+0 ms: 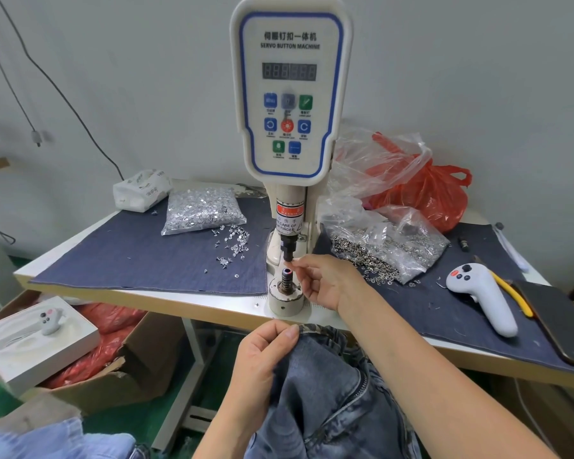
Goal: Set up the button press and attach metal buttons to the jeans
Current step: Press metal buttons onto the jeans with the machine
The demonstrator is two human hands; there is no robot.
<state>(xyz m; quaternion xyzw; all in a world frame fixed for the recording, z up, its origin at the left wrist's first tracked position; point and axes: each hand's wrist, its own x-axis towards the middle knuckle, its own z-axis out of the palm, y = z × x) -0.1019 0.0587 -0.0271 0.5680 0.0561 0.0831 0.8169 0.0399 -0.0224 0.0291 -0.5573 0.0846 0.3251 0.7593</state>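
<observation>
Jeans [325, 392] hang below the table edge, waistband pinched in the left hand [265, 352] | button press [289, 160] stands mid-table | right hand [322, 279], fingertips pinched together, reaches between its dies; anything held is too small to tell.

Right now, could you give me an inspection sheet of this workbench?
Surface: white table under a denim cloth.
Job's things: button machine; jeans below the table edge; tack bag; button bag.
Clutter: controller, phone, tissue pack, red bag.
Hands: right hand at the lower die; left hand grips the jeans.
Cables: black cords on the wall.
Surroundings: cardboard box.
</observation>
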